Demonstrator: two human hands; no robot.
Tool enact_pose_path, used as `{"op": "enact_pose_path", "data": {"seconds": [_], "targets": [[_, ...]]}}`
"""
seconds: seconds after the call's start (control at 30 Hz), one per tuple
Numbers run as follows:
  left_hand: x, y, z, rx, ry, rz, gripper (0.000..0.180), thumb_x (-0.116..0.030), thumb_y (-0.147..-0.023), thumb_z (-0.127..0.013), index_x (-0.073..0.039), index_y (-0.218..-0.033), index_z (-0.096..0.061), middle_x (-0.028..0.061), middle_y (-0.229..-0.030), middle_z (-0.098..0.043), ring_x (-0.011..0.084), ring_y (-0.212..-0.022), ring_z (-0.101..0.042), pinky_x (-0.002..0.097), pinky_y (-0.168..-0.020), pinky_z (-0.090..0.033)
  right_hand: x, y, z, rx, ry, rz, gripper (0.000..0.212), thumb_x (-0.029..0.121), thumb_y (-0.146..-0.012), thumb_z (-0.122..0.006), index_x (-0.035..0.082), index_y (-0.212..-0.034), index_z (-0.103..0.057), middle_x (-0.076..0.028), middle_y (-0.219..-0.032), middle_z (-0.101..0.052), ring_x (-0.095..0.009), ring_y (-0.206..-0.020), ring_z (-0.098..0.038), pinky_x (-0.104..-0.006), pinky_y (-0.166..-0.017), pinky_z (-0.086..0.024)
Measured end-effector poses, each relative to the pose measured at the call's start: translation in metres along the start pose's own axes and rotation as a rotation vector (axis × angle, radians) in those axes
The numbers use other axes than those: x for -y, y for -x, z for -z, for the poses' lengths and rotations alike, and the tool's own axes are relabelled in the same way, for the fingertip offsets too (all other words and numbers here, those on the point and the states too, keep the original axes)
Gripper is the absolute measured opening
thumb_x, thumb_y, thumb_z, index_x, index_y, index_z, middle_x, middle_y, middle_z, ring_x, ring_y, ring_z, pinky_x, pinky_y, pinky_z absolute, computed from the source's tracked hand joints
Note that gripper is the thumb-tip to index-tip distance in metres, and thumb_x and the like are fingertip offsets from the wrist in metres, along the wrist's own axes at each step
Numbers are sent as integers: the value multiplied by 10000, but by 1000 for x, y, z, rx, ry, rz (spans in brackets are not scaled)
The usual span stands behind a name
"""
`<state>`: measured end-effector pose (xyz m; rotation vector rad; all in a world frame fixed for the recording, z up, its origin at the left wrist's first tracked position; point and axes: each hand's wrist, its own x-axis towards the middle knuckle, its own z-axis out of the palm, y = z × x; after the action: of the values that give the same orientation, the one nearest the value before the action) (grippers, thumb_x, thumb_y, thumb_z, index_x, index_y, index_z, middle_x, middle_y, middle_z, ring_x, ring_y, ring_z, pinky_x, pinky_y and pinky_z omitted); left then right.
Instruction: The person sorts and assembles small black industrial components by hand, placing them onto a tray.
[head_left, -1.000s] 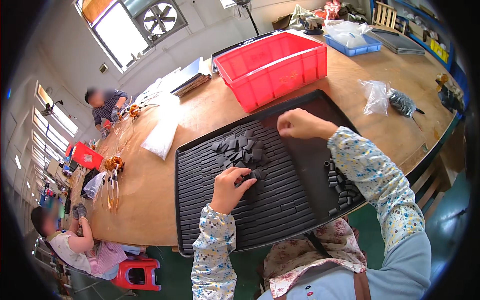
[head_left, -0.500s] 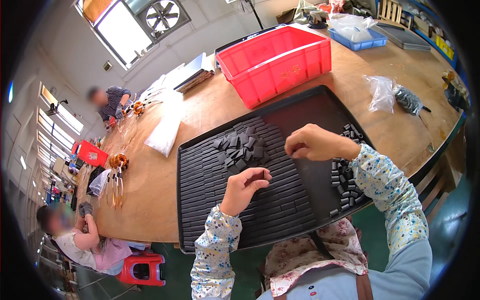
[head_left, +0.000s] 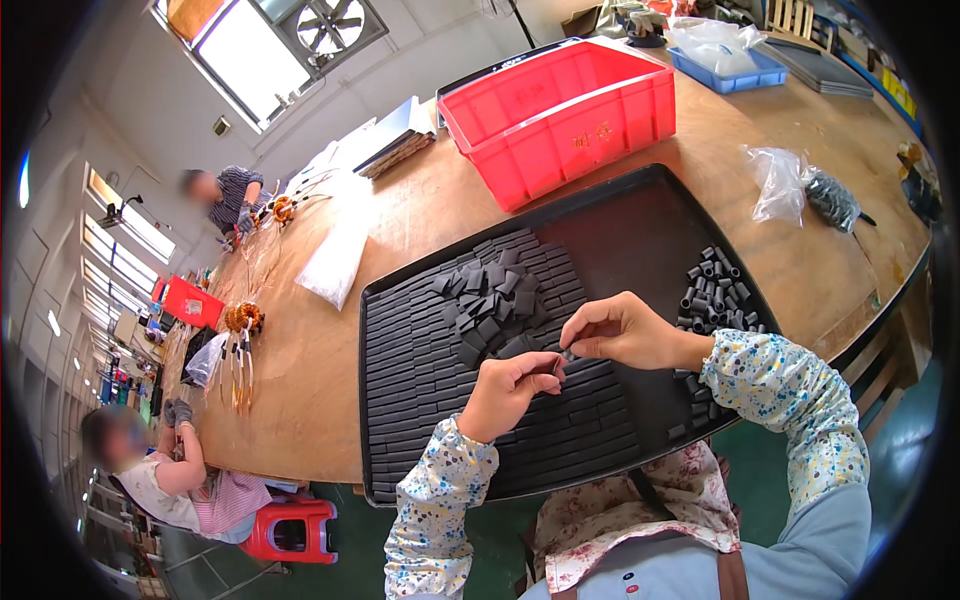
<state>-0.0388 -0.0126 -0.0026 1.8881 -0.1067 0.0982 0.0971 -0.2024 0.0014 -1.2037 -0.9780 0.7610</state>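
Observation:
My left hand [head_left: 505, 393] and my right hand [head_left: 625, 333] meet fingertip to fingertip above a black tray [head_left: 612, 235]. Thumb and forefinger of the left hand pinch a small black piece, mostly hidden. The right hand is closed in a pinch too; a small greyish bit shows at its fingertips, too small to name. Below them, tight rows of flat black strips [head_left: 410, 400] cover the tray's left and middle. A loose heap of black squares [head_left: 490, 305] lies on these rows. Short black tubes [head_left: 715, 290] are piled along the tray's right side, partly behind my right forearm.
Behind the tray stands a red bin [head_left: 560, 145]. Clear plastic bags [head_left: 775, 185] and a blue tray [head_left: 730, 75] sit to the right. A white bag [head_left: 335, 262] and wired copper coils [head_left: 243, 318] lie left. Two other people work along the table's left side.
My right hand has moved left and down from beside the tubes to my left hand's fingertips. The left hand has shifted slightly right and down, still pinching.

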Motion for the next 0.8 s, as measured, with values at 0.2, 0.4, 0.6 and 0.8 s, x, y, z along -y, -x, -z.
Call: {"op": "enact_pose_path", "data": {"seconds": [0.2,0.4,0.6,0.8], "targets": [[-4,1,3,81,8,120,234,-7,-927,-596,56,-1148,-638,85,-886,-701,135,-843,-675,256,-783,-561,-2,3,-4,45,-36,-27,133,-51,-885,-624,-26,-1011,-661,-36,-947,-671,-95,-923,-625,-247,-857,-515],[-8,-1,-5,-43,85,30,248,-6,-896,-648,61,-1134,-633,92,-965,-700,131,-887,-669,260,-824,-551,6,7,-9,-11,348,147,222,-43,-856,-629,35,-1063,-639,-75,-903,-644,-168,-849,-654,-302,-739,-525],[-6,1,-3,30,8,65,235,-13,-886,-665,47,-1113,-654,76,-950,-712,108,-864,-665,242,-783,-549,-3,10,-14,41,620,385,148,-12,-826,-643,58,-956,-653,-107,-882,-584,-317,-775,-621,-381,-661,-506],[-5,1,-8,68,40,98,199,-39,-877,-688,50,-1053,-661,88,-946,-712,117,-823,-682,239,-723,-562,-1,13,-14,24,556,367,138,-45,-801,-652,41,-909,-664,-93,-876,-589,-295,-778,-635,-369,-656,-511]]}}
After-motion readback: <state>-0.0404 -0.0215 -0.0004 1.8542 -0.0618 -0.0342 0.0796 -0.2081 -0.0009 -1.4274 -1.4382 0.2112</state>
